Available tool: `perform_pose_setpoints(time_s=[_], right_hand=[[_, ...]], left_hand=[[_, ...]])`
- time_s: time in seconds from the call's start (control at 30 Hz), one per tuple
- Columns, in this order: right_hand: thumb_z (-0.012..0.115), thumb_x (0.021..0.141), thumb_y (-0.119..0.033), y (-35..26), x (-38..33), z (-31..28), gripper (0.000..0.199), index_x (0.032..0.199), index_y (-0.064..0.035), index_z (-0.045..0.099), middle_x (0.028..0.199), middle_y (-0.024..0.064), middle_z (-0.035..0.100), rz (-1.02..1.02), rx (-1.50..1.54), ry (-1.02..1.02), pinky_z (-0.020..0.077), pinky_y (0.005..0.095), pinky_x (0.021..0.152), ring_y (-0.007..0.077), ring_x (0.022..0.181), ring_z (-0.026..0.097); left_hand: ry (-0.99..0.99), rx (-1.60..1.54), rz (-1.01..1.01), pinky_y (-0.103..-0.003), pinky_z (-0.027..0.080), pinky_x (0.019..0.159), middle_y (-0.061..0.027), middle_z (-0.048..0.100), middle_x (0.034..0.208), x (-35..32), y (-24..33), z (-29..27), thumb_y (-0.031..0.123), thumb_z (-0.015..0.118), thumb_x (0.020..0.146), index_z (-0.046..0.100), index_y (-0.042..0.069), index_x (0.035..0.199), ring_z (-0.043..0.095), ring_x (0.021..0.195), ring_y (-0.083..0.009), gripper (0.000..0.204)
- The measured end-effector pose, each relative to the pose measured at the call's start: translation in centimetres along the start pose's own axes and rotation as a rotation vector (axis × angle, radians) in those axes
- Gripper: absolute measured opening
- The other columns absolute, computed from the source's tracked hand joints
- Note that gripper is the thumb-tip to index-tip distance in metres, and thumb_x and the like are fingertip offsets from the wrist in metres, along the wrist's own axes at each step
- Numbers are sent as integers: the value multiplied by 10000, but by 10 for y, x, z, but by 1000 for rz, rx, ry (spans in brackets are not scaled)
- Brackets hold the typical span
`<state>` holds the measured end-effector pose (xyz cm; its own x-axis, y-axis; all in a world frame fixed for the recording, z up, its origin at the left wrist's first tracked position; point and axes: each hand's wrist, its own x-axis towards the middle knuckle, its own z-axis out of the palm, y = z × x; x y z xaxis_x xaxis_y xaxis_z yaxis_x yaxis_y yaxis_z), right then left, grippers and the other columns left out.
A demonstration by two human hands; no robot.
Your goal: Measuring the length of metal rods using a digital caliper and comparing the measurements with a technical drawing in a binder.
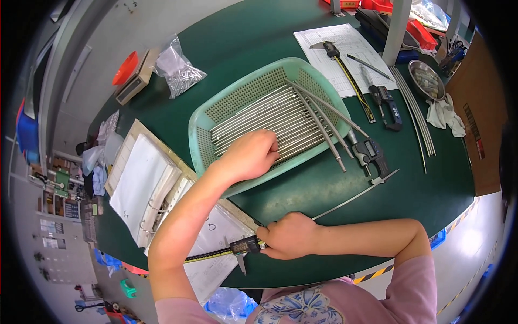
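My left hand (249, 155) reaches into a pale green perforated basket (232, 102) and rests with curled fingers on the metal rods (270, 116) lying in it; whether it grips one I cannot tell. My right hand (288, 236) sits near the table's front edge, closed on a long digital caliper (245, 247) whose black display is just left of the fingers. The caliper's beam runs left over papers and its thin far end (350, 198) stretches right toward the basket's corner.
An open ring binder (145, 186) lies left of the basket. Other calipers (372, 156), (350, 75) and a printed sheet (345, 56) sit at the right, with long thin rods (418, 116), a steel bowl (426, 78), a white cloth (445, 114). A bag of parts (177, 67) lies far left.
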<state>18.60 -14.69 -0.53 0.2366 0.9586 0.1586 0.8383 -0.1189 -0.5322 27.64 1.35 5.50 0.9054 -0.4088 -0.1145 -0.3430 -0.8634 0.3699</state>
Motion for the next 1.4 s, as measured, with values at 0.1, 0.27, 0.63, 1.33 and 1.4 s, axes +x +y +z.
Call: perform_pose_setpoints(time_s=[0.1, 0.27, 0.63, 1.33, 1.4], right_hand=[[589, 793, -348, -1, 1, -6, 339, 829, -17, 528, 629, 125, 594, 27, -3, -67, 494, 398, 495, 285, 556, 620], [593, 788, -352, -5, 2, -8, 330, 819, -30, 526, 621, 121, 587, 48, -11, -86, 491, 399, 483, 281, 548, 618], [615, 767, -361, -7, 3, -8, 323, 779, -63, 491, 614, 101, 565, 37, -72, -40, 470, 397, 472, 286, 526, 585], [696, 698, -253, -9, 1, -14, 288, 805, -39, 537, 579, 122, 521, 63, -155, -24, 382, 374, 468, 313, 495, 518], [695, 699, -248, -9, 1, -13, 285, 803, -36, 535, 575, 122, 513, 64, -152, -20, 377, 371, 464, 311, 486, 509]], left_hand=[[22, -26, -139, -371, 456, 655, -147, 594, 789, 1, -2, -9, 92, 547, 791, 542, 3, 823, 581, 741, -293, 94], [44, -341, -341, -272, 444, 546, -53, 566, 769, -10, -10, -40, 44, 466, 833, 546, 29, 849, 530, 701, -109, 83], [364, -1400, -427, -292, 567, 664, -115, 573, 1063, -191, 2, -55, 28, 467, 851, 467, -12, 1258, 639, 881, -225, 409], [845, 435, -520, -343, 530, 781, -67, 558, 874, -338, 91, 115, 70, 610, 723, 638, 13, 1000, 601, 849, -210, 285], [866, 413, -512, -348, 526, 799, -70, 563, 873, -333, 85, 123, 66, 611, 719, 638, 17, 1003, 600, 857, -208, 289]])
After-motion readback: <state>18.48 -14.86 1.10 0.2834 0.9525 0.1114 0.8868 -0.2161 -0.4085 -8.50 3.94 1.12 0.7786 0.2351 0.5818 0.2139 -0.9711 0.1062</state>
